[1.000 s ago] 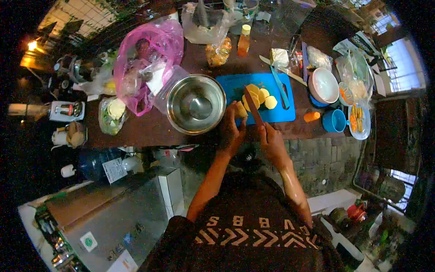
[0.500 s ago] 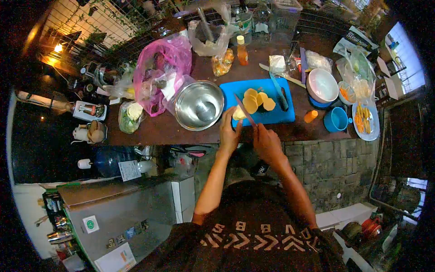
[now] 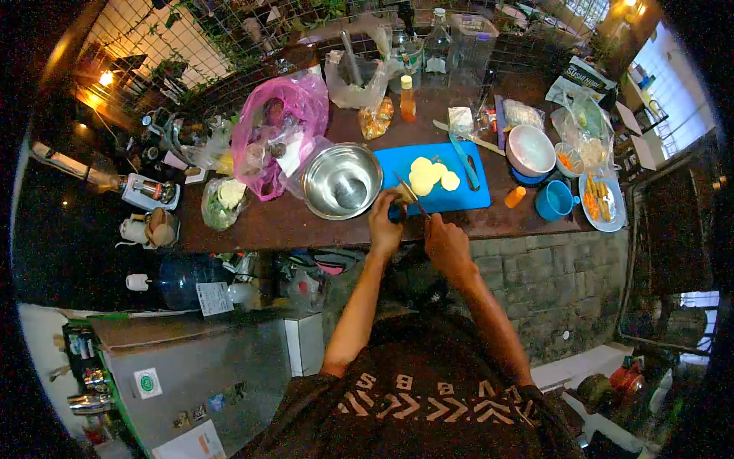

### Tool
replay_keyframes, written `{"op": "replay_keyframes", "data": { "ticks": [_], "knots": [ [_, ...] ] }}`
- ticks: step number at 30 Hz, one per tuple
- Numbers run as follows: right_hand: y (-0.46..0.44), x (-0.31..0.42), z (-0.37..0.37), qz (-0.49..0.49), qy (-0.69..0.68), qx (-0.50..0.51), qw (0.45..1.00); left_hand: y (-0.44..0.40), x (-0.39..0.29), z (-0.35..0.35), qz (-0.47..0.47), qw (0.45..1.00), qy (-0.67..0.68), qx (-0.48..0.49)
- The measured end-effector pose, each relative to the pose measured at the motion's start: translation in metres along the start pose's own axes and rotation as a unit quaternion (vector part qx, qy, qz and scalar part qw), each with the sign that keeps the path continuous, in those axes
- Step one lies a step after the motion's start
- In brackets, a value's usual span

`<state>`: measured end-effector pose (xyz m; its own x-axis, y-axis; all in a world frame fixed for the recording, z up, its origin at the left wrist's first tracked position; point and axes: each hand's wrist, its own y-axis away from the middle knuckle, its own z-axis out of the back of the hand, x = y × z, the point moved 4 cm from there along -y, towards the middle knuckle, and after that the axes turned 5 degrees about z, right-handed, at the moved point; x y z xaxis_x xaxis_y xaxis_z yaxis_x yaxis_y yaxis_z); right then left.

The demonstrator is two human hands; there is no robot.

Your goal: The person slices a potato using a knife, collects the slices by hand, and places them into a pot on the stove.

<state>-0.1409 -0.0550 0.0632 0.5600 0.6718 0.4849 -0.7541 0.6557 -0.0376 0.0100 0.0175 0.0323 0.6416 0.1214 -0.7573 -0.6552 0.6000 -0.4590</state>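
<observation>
My left hand [image 3: 384,228] is closed around a piece of potato [image 3: 400,194] at the near left edge of a blue cutting board [image 3: 466,200]. In my right hand [image 3: 449,246] is a knife [image 3: 417,200], its blade angled up and left against the piece. Several round, pale yellow potato slices [image 3: 423,177] lie in a loose pile just beyond the blade. A second knife with a teal blade [image 3: 463,161] rests on the board's right side. Left of the board stands a shiny steel bowl [image 3: 342,157]; my fingers hide part of the held piece.
A pink plastic bag [image 3: 256,107] and a bagged vegetable [image 3: 227,195] sit on the left. To the right are a white bowl [image 3: 531,150], an orange-capped bottle [image 3: 515,197], a blue mug [image 3: 554,200] and a plate of carrot strips [image 3: 604,216]. A sauce bottle [image 3: 407,103] stands behind.
The camera view has shifted slightly. The potato piece in my left hand now looks darker and tilted, with the blade close against it. The slices remain on the board.
</observation>
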Motion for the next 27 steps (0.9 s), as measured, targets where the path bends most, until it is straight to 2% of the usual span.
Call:
{"op": "replay_keyframes", "data": {
  "ticks": [1,3,5,7,9,11,17,24,26,27],
  "knots": [
    [0.000,-0.001,-0.001,-0.006,0.006,-0.003,1.000,0.000,0.006,-0.001,0.000,1.000,0.006,-0.002],
    [-0.002,-0.022,-0.030,-0.015,0.017,-0.023,0.999,-0.002,0.014,-0.004,-0.065,0.998,0.017,-0.002],
    [0.000,-0.028,-0.038,-0.020,0.027,-0.040,0.999,-0.009,0.016,-0.005,-0.076,0.996,0.046,-0.003],
    [0.001,-0.010,-0.020,0.055,0.041,-0.102,0.992,-0.008,0.021,-0.005,-0.077,0.994,0.073,0.020],
    [0.003,0.003,-0.006,0.033,0.044,-0.088,0.995,-0.007,0.024,-0.007,-0.066,0.993,0.093,0.009],
    [-0.002,0.008,-0.002,-0.013,0.068,-0.016,0.997,-0.011,0.023,-0.006,-0.055,0.994,0.093,0.021],
    [-0.004,0.007,-0.003,-0.008,0.083,-0.030,0.996,-0.010,0.026,-0.009,-0.009,0.994,0.104,0.025],
    [-0.006,-0.002,-0.010,0.006,0.080,-0.038,0.996,-0.010,0.023,-0.006,-0.037,0.996,0.076,0.040],
    [-0.005,-0.007,-0.014,0.030,0.029,-0.055,0.998,-0.010,0.026,-0.012,0.027,0.994,0.089,0.059],
    [-0.003,-0.008,-0.013,0.031,0.030,-0.055,0.998,-0.011,0.027,-0.014,0.027,0.994,0.089,0.058]
  ]
}}
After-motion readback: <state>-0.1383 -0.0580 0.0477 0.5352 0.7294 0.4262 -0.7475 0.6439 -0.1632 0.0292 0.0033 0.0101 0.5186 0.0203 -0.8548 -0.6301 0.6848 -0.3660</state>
